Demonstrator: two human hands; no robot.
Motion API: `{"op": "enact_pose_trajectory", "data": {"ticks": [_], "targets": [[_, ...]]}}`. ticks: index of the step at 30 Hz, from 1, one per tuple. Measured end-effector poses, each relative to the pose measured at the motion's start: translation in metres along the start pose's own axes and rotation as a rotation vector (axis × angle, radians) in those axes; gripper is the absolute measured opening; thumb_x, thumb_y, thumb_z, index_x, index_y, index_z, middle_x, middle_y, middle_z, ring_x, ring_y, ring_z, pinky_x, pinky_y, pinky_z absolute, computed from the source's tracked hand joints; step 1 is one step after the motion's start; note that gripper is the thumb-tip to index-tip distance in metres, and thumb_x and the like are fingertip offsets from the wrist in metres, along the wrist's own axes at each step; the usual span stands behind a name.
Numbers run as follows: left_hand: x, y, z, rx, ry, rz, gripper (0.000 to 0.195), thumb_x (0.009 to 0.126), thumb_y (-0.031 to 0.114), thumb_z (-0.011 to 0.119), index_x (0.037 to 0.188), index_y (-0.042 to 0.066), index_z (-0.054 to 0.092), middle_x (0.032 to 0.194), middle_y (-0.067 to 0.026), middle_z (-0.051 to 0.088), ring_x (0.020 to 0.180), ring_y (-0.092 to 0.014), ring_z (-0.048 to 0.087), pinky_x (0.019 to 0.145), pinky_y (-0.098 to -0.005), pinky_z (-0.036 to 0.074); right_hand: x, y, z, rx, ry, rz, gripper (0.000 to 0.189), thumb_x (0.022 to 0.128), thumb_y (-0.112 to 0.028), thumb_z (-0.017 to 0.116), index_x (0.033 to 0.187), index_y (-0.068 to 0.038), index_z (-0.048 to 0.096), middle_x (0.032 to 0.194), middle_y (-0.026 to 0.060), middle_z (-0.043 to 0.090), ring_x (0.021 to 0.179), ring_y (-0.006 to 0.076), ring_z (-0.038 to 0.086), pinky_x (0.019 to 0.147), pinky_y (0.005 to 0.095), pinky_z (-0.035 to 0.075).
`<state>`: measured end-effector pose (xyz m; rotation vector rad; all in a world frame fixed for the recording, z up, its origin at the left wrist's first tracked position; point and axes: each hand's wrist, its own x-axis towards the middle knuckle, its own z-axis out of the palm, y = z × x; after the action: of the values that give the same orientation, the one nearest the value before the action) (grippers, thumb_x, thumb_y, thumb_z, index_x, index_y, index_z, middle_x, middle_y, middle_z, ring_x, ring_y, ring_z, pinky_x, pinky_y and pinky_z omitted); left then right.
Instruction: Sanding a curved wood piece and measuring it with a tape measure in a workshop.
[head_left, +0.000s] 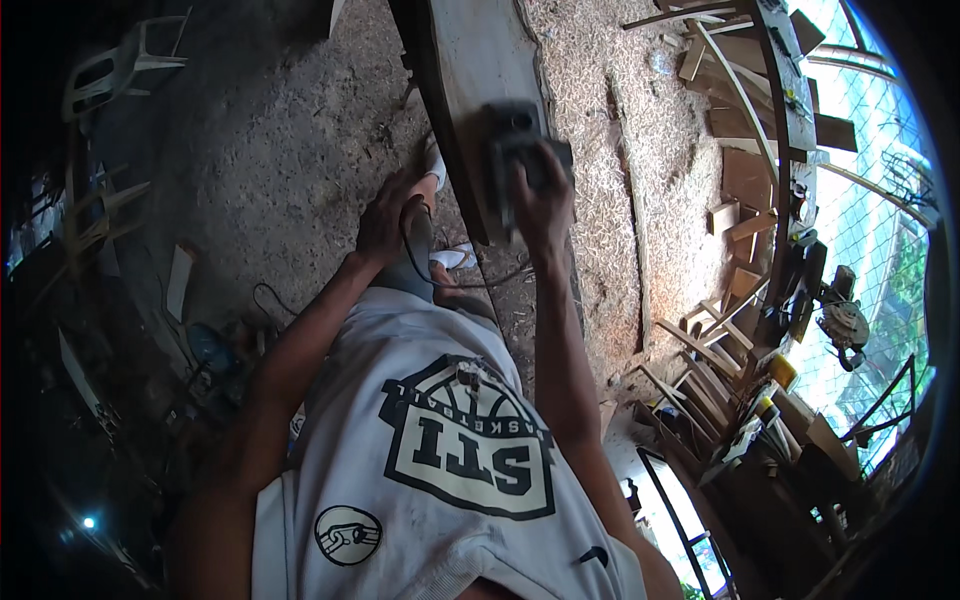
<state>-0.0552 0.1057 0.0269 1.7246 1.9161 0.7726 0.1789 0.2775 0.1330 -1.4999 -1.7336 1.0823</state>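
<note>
My right hand is closed around the handle of a dark power tool, which looks like an electric planer or sander, lying on a long wooden plank. The tool is slightly blurred and its underside is hidden. From near my right wrist a dark cord loops across to my left hand. That hand rests by my left knee, fingers bent, with the cord passing at its fingers; whether it grips the cord is not clear.
Wood shavings cover the floor right of the plank. Offcuts and curved wooden pieces are piled along a bench at the right. Plastic chairs stand at the left. My feet in light slippers are beside the plank's near end.
</note>
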Motion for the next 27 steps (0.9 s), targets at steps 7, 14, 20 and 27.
{"op": "enact_pose_trajectory", "data": {"ticks": [7,14,20,27], "targets": [[0.021,0.018,0.000,0.063,-0.093,-0.072,0.058,0.115,0.028,0.050,0.163,-0.002,0.039,0.167,-0.0328,0.038,0.153,-0.052,0.040,0.125,-0.0537,0.038,0.157,-0.020,0.041,0.048,-0.108,-0.080,0.037,0.095,-0.033,0.076,0.124,-0.009,0.077,0.104,0.0205,0.080,0.099,0.0379,0.079,0.083,0.0410,0.061],[0.054,0.080,-0.013,0.287,-0.299,0.137,0.070,0.114,0.035,0.050,0.167,-0.006,0.029,0.173,-0.0320,0.028,0.161,-0.049,0.028,0.129,-0.0588,0.028,-0.023,0.033,-0.065,-0.035,-0.124,-0.069,0.048,0.099,-0.017,0.075,0.144,0.000,0.065,0.128,0.0187,0.077,0.121,0.0280,0.074,0.102,0.0380,0.059],[0.039,0.068,0.030,0.208,-0.368,0.220,0.071,0.112,0.033,0.050,0.165,-0.010,0.030,0.174,-0.0322,0.025,0.162,-0.049,0.024,0.131,-0.0584,0.025,-0.156,0.061,-0.112,-0.050,-0.066,0.209,0.051,0.099,-0.012,0.076,0.148,-0.003,0.063,0.137,0.0217,0.073,0.127,0.0275,0.072,0.106,0.0380,0.058],[0.037,0.044,0.035,-0.134,-0.276,0.233,0.064,0.113,0.032,0.047,0.165,-0.004,0.036,0.173,-0.0329,0.028,0.163,-0.052,0.018,0.133,-0.0594,0.020,-0.050,0.039,-0.071,0.089,-0.074,0.104,0.052,0.097,-0.012,0.077,0.146,-0.002,0.063,0.130,0.0228,0.076,0.122,0.0303,0.075,0.101,0.0400,0.060]]}}
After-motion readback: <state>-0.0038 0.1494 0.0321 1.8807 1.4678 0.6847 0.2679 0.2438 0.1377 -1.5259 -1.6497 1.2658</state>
